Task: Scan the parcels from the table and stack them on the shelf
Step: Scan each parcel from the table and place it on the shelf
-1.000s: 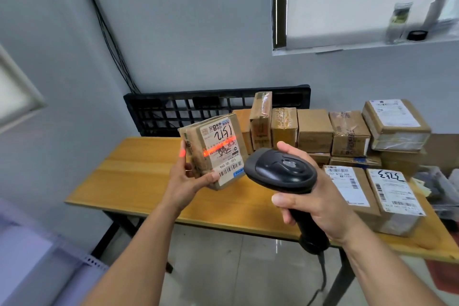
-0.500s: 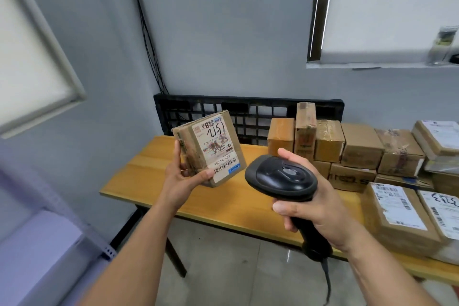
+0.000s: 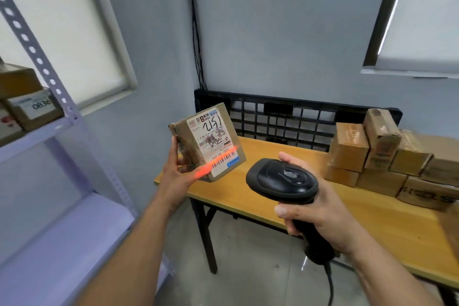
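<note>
My left hand (image 3: 179, 171) grips a small brown parcel (image 3: 211, 141) with a white label facing me, held in the air off the table's left end. A red scan line crosses the barcode at the label's lower edge. My right hand (image 3: 320, 216) holds a black barcode scanner (image 3: 283, 180) by its handle, its head aimed at the parcel. Several brown parcels (image 3: 377, 151) are stacked on the wooden table (image 3: 273, 196) at the right. The grey metal shelf (image 3: 64, 228) stands at the left.
On the shelf's upper level lie parcels, one labelled 0836 (image 3: 32, 109). A black plastic crate (image 3: 285, 119) leans against the wall behind the table. The scanner's cable (image 3: 329, 283) hangs to the tiled floor.
My view has swung left, bringing the shelf into sight. The parcel moved left, off the table's end, with the scanner following. The red scan line, off half a second ago, lights the barcode again.
</note>
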Tool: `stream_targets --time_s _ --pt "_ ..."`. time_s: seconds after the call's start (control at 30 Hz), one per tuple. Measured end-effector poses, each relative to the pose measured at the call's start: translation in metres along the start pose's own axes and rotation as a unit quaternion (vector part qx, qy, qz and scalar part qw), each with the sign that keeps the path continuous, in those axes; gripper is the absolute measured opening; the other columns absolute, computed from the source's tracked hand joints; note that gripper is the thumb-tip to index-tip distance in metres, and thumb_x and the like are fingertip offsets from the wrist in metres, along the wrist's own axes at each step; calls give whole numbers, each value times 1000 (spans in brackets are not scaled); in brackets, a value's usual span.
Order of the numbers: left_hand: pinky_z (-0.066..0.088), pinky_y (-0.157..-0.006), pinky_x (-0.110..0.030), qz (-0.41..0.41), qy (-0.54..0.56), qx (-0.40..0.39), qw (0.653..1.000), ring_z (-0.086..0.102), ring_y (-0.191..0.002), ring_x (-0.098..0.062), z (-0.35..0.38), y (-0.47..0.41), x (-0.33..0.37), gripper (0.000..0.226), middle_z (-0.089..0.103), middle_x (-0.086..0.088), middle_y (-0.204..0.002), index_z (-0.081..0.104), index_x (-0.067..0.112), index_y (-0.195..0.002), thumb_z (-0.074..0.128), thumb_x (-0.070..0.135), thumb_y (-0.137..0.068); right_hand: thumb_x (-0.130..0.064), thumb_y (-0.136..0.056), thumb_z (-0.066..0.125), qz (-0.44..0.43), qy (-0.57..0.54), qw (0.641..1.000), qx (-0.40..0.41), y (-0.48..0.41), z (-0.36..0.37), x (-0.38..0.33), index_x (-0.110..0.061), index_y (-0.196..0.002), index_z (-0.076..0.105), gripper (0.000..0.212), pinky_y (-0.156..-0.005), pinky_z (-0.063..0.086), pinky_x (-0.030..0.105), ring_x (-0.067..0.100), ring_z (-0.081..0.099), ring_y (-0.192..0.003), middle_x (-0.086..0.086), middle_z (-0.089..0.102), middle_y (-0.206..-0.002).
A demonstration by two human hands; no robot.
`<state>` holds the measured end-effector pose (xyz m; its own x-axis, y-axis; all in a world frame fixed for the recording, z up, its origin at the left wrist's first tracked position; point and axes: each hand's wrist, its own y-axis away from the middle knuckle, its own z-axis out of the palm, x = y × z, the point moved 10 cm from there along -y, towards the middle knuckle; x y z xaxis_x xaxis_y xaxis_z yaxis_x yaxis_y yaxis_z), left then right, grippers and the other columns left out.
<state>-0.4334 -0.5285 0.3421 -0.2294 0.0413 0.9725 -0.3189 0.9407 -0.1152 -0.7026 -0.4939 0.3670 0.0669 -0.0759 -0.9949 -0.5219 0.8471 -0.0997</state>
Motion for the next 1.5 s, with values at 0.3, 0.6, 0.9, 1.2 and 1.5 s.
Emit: stream_targets --time_s 0.3,0.6,0.9,1.2,1.5 --pt "49 -79 -26 2 9 12 1000 62 -104 -17 -87 -13 -21 113 58 0 -109 9 46 -152 79 30 -64 -20 -55 86 -7 14 1000 -18 -39 79 4 -41 -139 43 96 -50 50 39 27 57 -52 1 69 -114" --pt "49 -79 -25 -4 1 65 998 61 -107 -17 -147 -6 -27 124 56 -5 -120 8 48 -151 90 39 -58 -6 -59 83 -19 27 998 -60 -72 121 -6 -36 -140 42 96 -48 50 37 23 58 -52 5 70 -110" --pt "48 -75 -21 -10 11 123 992 62 -107 -18 -181 17 -20 123 58 -2 -111 11 48 -151 89 33 -57 -5 -63 79 -17 34 992 -118 -87 141 -11 -36 -142 37 94 -48 46 39 27 56 -50 23 68 -92" --pt "56 -86 -32 25 17 207 978 63 -107 -15 -219 50 23 110 60 -2 -113 17 47 -151 87 30 -67 -11 -62 85 -46 13 983 -179 -98 161 -36 -42 -140 38 96 -48 49 33 25 57 -50 23 68 -90" --pt "57 -67 -22 76 43 335 938 68 -90 0 -302 82 95 89 65 5 -113 21 32 -153 72 12 -83 -7 -63 80 -85 9 969 -231 -116 207 -67 -40 -139 41 92 -49 49 36 30 56 -51 27 64 -84"
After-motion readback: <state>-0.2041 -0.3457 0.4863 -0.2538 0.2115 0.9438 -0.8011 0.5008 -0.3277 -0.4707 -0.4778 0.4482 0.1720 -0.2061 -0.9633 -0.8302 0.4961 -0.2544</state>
